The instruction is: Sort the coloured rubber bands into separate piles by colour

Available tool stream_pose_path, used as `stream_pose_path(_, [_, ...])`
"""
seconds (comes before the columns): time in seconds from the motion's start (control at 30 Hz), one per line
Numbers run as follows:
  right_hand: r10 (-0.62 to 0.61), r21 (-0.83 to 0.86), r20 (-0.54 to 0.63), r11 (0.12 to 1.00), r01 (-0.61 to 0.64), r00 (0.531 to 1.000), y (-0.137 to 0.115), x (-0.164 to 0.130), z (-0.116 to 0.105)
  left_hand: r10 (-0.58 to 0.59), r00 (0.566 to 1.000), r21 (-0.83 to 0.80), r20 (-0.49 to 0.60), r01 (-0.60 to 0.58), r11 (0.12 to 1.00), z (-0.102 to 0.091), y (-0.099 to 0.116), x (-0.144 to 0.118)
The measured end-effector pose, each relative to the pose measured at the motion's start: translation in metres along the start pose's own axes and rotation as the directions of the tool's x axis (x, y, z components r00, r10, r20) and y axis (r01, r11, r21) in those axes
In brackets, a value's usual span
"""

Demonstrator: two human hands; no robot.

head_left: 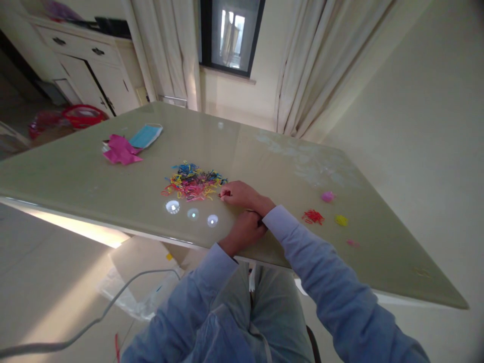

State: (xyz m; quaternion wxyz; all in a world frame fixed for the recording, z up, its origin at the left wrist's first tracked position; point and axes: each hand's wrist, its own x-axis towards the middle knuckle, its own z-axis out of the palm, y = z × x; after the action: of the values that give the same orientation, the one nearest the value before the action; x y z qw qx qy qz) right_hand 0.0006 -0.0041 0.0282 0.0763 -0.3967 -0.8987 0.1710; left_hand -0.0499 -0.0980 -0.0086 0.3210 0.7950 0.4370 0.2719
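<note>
A loose pile of small coloured rubber bands (pixel 194 182) lies on the table, mixed blue, yellow, pink, red and black. At its right edge is my right hand (pixel 240 193), its fingers curled and pinched together. A tiny dark strand shows by those fingertips, too small to make out. My left hand (pixel 247 229) rests closed near the table's front edge, just under my right wrist; what its curled fingers hold, if anything, is hidden. To the right lie separate small heaps: red bands (pixel 313 217), yellow bands (pixel 341 220), purple-pink bands (pixel 327 196) and a few pink bands (pixel 353 243).
On the glossy table (pixel 264 166), a crumpled magenta wrapper (pixel 121 150) and a blue face mask (pixel 146 136) lie at the back left. A grey cable (pixel 102 312) hangs below the front edge. Curtains, a window and a white cabinet (pixel 94 75) stand beyond.
</note>
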Motion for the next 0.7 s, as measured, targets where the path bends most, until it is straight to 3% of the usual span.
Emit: stream_pose_path(0.7, [-0.021, -0.013, -0.079, 1.000, 0.021, 0.997, 0.0033, -0.0036, 0.0068, -0.021, 0.999, 0.125, 0.042, 0.015, 0.992, -0.0033, 0.0016, -0.0019])
